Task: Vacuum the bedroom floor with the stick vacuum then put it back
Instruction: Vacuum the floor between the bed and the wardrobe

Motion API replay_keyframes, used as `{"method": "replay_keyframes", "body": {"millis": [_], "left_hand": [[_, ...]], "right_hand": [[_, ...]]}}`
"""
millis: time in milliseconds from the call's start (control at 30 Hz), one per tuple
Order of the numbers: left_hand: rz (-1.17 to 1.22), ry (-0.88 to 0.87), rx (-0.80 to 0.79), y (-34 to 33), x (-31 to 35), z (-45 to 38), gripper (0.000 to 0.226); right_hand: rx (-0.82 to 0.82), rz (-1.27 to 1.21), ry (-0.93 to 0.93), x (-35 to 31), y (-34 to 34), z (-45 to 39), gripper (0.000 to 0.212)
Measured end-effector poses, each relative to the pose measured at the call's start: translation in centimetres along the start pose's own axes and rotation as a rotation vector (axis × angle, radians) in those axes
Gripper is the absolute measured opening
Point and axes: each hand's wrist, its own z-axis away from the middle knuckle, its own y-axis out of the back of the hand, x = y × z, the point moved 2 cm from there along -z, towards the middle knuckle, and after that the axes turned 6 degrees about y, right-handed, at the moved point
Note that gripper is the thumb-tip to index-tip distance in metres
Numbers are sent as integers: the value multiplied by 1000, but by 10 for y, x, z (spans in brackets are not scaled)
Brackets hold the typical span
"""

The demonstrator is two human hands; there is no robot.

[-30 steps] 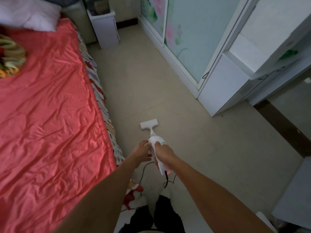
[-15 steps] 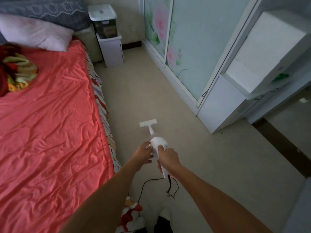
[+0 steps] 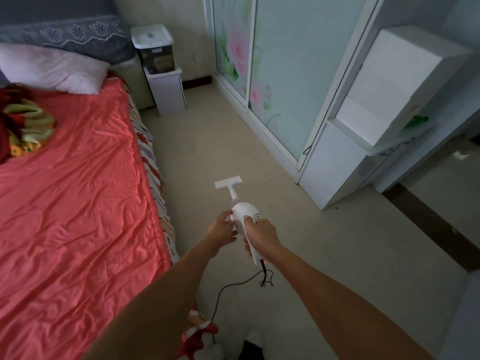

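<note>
Bedroom floor [image 3: 324,255], pale and tiled, runs as an aisle with the bed [image 3: 78,190] along one side and a wardrobe [image 3: 280,74] with flowered sliding doors opposite the bed. Beyond the bed's head end stands a small white cabinet [image 3: 168,94]; a pillow [image 3: 52,68] lies at the head of the bed.

Out in the aisle beside the bed, a person works a white vacuum [image 3: 244,216]. Its flat head [image 3: 228,182] sits on the tiles roughly midway between bed and wardrobe, squared to the aisle. The right hand [image 3: 261,236] has its grip wrapped tight around the handle; the left hand [image 3: 223,227] rests with fingers curled loosely against the side of the motor body, steadying rather than clamping. A black cord [image 3: 223,289] trails from the handle's end back along the bed's foot side.

The job looks to be mid-sweep, with much floor toward the cabinet yet to cover. Done well, the stroke wants the head kept flat on the tiles, pushed in slow overlapping lanes parallel to the bed, edged close under its patterned skirt, with the cord kept behind and clear of the head's path.
</note>
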Motion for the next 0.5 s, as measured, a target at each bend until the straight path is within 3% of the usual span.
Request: {"method": "replay_keyframes", "body": {"millis": [267, 400, 500], "left_hand": [[-73, -48, -28, -10, 13, 9, 48], [-206, -140, -46, -20, 29, 15, 63], [-286, -213, -38, -30, 46, 18, 63]], "right_hand": [[32, -31, -40, -13, 27, 7, 44], [-56, 35, -86, -37, 54, 5, 29], [-114, 144, -22, -54, 84, 4, 25]]}}
